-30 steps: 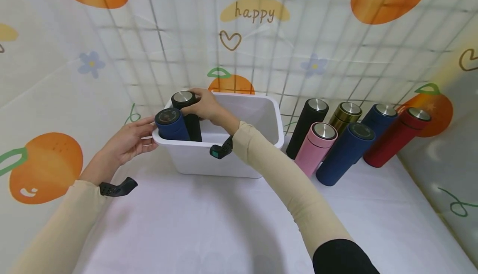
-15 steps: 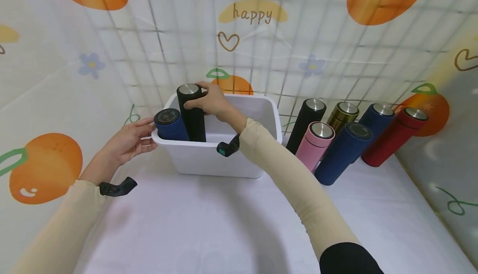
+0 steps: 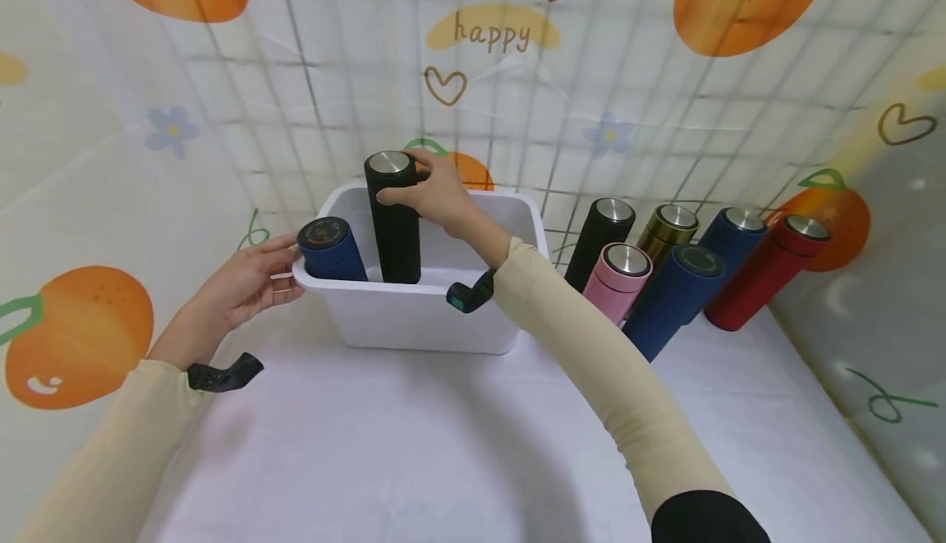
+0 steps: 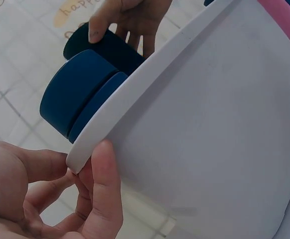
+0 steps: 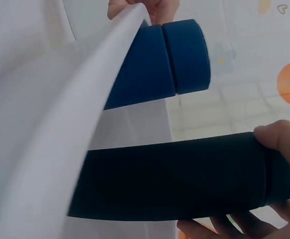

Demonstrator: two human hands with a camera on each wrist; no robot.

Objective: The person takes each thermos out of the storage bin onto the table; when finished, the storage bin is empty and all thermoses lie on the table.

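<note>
My right hand point(image 3: 438, 192) grips a black thermos bottle point(image 3: 397, 235) near its silver-topped lid. The bottle stands nearly upright, its lower part inside a white plastic bin point(image 3: 421, 313). In the right wrist view, thumb and fingers point(image 5: 284, 142) wrap the lid end of that bottle. At the bin's left end my left hand point(image 3: 247, 284) pinches the rim, thumb on one side and fingers on the other, as the left wrist view shows. A blue thermos bottle point(image 3: 332, 251) leans in the bin's left corner, close to the left hand. The bottoms of both bottles are hidden by the bin wall.
Right of the bin stand several thermos bottles: a black one point(image 3: 600, 239), a pink one point(image 3: 617, 284), a gold one point(image 3: 665, 231), two blue ones and a red one point(image 3: 764, 276). A wire grid point(image 3: 510, 128) behind printed cloth rises at the back.
My right hand has raised the black bottle and shifted it rightward, apart from the blue one. The left hand keeps its place at the bin's rim. The head view has shifted slightly.
</note>
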